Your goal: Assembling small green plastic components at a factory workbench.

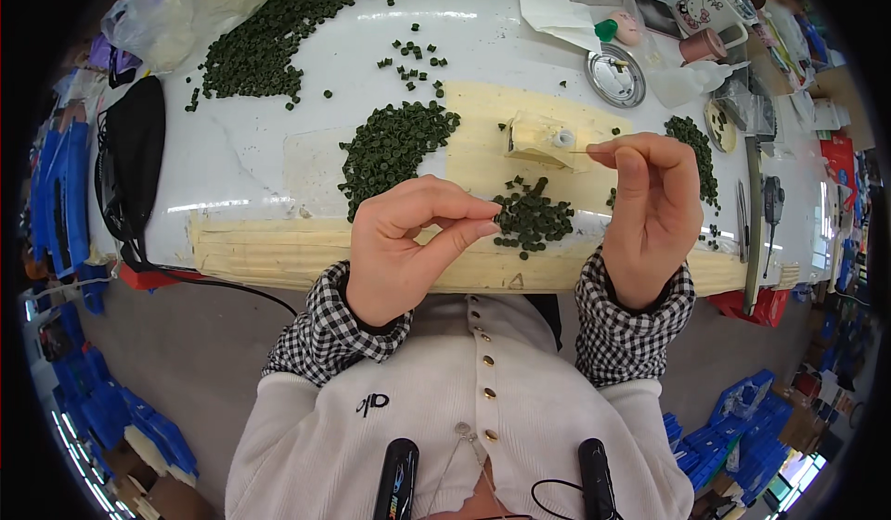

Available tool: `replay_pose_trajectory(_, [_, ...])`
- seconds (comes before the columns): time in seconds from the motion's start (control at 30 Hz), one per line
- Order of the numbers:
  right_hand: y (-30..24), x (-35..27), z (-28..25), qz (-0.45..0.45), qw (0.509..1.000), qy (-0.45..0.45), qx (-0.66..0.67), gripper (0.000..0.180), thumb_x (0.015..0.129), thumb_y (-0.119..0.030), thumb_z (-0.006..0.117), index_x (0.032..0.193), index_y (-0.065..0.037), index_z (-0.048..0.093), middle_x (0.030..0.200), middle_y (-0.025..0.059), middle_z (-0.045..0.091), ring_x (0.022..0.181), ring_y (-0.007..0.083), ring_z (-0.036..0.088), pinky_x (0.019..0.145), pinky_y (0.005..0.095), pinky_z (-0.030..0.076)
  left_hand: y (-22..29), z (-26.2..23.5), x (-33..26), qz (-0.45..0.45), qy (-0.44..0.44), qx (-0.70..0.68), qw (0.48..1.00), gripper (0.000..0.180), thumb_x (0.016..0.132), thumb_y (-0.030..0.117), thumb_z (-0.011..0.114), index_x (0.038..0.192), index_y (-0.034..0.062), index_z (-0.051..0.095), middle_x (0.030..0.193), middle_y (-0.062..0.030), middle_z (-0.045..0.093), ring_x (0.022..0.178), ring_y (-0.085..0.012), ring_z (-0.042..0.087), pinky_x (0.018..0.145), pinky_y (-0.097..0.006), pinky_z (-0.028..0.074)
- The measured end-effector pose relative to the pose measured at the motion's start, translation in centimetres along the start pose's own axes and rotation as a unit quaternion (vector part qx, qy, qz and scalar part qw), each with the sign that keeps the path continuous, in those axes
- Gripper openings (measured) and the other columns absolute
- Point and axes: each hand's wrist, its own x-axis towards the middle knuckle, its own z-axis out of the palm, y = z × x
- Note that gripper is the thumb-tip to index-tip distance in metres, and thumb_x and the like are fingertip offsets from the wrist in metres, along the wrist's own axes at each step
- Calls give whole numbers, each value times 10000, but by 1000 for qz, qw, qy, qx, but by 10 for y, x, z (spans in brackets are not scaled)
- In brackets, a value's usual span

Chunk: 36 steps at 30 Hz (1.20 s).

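My left hand point(408, 246) is closed in a pinch at the near left of a small heap of dark green ring-shaped parts point(534, 218). A small dark green part seems to sit between thumb and forefinger, hard to separate from the heap behind. To the right, my right hand point(654, 214) pinches a thin stick point(577, 152) between thumb and forefinger. The stick points left toward a white round piece point(562, 137) on a small block wrapped in cream tape point(531, 139). A larger pile of green parts point(394, 144) lies left of the block.
A big green pile point(269, 42) spreads at the far left beside a clear plastic bag point(176, 19). A round metal lid point(614, 76), pink spool point(703, 46) and mug point(705, 7) stand far right. Tweezers point(742, 218) lie right; cream tape point(269, 251) covers the near edge.
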Motion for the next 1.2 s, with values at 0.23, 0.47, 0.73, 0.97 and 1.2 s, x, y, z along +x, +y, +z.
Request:
replay_pose_trajectory(0.23, [19,11,2,-122,963,-65,-230,118,796,-21,676,899,4,623,814,99,606,762,278,570,674,345,466,-1,1,0,7,20,8,1000,162,780,-102,674,929,-37,681,887,-89,628,758,-115,579,648,-217,458])
replay_pose_trajectory(0.47, [-2,-6,-3,-89,977,-70,-182,224,770,17,687,992,-10,668,827,108,605,750,257,571,660,322,468,1,1,-2,6,37,11,999,165,780,-106,671,929,-35,681,892,-90,628,765,-115,576,648,-218,457])
replay_pose_trajectory(0.73, [-18,-44,8,14,986,-166,2,320,761,58,677,1076,0,674,856,108,624,732,220,576,646,287,466,5,3,2,23,33,26,999,167,776,-87,684,928,-20,687,880,-87,640,777,-129,592,679,-235,472])
replay_pose_trajectory(0.97, [-13,-48,11,1,984,-176,24,335,767,62,672,1097,3,669,890,110,637,736,217,581,649,281,467,3,3,0,41,31,50,997,179,768,-88,687,928,-8,694,867,-88,656,789,-145,609,690,-247,477])
replay_pose_trajectory(1.2, [-15,-44,6,23,979,-200,35,305,786,53,671,1086,-4,677,897,112,649,749,208,612,649,266,488,3,3,0,52,17,71,996,196,763,-115,673,926,-9,696,864,-85,653,794,-150,605,694,-250,469])
